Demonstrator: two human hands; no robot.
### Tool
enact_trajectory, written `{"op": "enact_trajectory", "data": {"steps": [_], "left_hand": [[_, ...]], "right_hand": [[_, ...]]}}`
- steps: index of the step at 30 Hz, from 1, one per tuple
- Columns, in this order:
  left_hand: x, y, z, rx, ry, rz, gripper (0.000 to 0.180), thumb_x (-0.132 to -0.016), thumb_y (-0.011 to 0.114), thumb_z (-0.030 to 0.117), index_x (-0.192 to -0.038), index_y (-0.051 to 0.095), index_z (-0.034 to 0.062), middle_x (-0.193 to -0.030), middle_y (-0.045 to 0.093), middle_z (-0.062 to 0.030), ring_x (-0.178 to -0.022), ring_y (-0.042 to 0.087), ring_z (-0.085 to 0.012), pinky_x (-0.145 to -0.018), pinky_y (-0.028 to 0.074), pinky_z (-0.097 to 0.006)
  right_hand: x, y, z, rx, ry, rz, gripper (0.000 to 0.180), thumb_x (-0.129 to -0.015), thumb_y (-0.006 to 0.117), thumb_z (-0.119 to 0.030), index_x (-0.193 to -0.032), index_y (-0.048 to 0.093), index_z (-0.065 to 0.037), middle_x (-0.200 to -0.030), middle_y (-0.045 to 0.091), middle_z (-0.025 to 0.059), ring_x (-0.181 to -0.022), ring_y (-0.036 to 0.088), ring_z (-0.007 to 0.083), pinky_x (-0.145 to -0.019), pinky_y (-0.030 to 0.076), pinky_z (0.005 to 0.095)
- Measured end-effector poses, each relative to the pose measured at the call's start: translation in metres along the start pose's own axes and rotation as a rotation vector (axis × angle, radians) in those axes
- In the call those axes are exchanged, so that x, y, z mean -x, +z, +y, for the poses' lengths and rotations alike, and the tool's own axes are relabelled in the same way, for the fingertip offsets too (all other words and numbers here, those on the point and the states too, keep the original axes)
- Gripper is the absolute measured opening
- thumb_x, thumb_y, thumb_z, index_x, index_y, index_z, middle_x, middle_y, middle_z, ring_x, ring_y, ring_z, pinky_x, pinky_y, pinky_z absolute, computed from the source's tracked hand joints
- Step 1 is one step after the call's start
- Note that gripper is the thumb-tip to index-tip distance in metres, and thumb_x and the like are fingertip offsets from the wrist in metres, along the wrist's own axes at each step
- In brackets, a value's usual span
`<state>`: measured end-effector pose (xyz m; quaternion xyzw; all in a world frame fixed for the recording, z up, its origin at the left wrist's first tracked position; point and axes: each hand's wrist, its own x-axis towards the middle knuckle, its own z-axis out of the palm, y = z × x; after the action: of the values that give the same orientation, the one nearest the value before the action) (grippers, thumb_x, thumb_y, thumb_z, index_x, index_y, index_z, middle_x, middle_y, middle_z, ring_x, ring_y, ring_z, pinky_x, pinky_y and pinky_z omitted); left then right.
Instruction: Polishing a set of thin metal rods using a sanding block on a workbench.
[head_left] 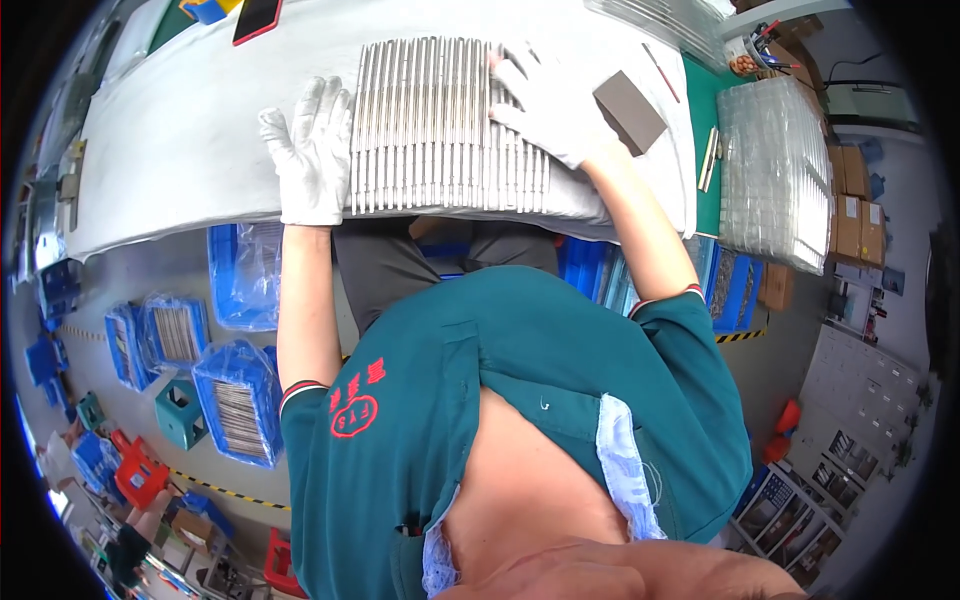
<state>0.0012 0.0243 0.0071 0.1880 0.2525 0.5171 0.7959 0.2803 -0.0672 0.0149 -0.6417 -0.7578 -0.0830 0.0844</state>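
- A row of thin metal rods lies side by side on the white cloth that covers the table, forming one wide, flat bed in front of the person.
- The left hand, in a white glove, rests flat against the left edge of the row; its fingers are stretched out and grip nothing.
- The right hand, also gloved, lies on top of the right part of the row, fingers spread and pressing down, with no rod held between them.
- Most rods look already lined up and parallel; at the right side, under the right hand, the near ends seem a little uneven, so I judge the levelling is nearly done but not finished there.
- A grey block lies just beside the right hand, untouched.
- Clear plastic trays are stacked at the right; they are not in use.
- Blue bins with more rods stand on the floor at the left.
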Motion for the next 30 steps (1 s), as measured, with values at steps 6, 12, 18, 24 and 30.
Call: {"op": "enact_trajectory", "data": {"steps": [6,12,18,24,30], "left_hand": [[0.004,0.001,0.002,-0.036,-0.003,-0.003,0.089,-0.093,0.043,0.066,-0.144,0.034,-0.0055,-0.15,0.035,-0.021,-0.138,0.036,-0.0304,-0.117,0.03,-0.037],[0.001,0.001,-0.001,-0.034,0.0,-0.007,0.087,-0.094,0.042,0.066,-0.143,0.036,-0.0053,-0.148,0.037,-0.0205,-0.136,0.038,-0.0297,-0.115,0.033,-0.037],[0.003,0.001,-0.001,0.003,-0.016,-0.015,0.084,-0.094,0.045,0.063,-0.144,0.036,-0.0035,-0.148,0.037,-0.0194,-0.134,0.041,-0.0284,-0.114,0.036,-0.037],[0.004,-0.001,-0.001,-0.044,0.018,-0.033,0.089,-0.091,0.049,0.065,-0.144,0.034,-0.005,-0.148,0.035,-0.0221,-0.139,0.035,-0.0321,-0.118,0.029,-0.041],[0.005,0.003,-0.001,-0.039,-0.003,-0.043,0.086,-0.095,0.041,0.065,-0.145,0.032,-0.0043,-0.15,0.035,-0.02,-0.138,0.037,-0.0279,-0.117,0.03,-0.037]], "right_hand": [[0.014,-0.018,0.02,0.08,0.045,0.056,0.073,-0.088,0.057,-0.053,-0.147,0.04,-0.014,-0.146,0.042,0.0166,-0.138,0.035,0.0337,-0.114,0.025,0.0509],[-0.039,0.012,-0.026,-0.065,-0.116,0.072,0.07,-0.09,0.052,-0.056,-0.146,0.042,-0.014,-0.144,0.042,0.0154,-0.136,0.036,0.0339,-0.114,0.026,0.0496],[-0.048,0.022,-0.039,0.069,-0.055,0.037,0.073,-0.089,0.048,-0.064,-0.146,0.041,-0.018,-0.149,0.039,0.0128,-0.137,0.036,0.0323,-0.114,0.024,0.0514],[-0.02,0.007,-0.01,0.048,-0.072,-0.013,0.074,-0.09,0.05,-0.059,-0.146,0.042,-0.01,-0.146,0.041,0.0177,-0.137,0.035,0.0354,-0.115,0.022,0.0492],[-0.036,-0.015,-0.029,-0.193,-0.111,-0.049,0.067,-0.088,0.056,-0.048,-0.14,0.046,-0.007,-0.135,0.049,0.0159,-0.128,0.044,0.0311,-0.109,0.032,0.0458]]}}
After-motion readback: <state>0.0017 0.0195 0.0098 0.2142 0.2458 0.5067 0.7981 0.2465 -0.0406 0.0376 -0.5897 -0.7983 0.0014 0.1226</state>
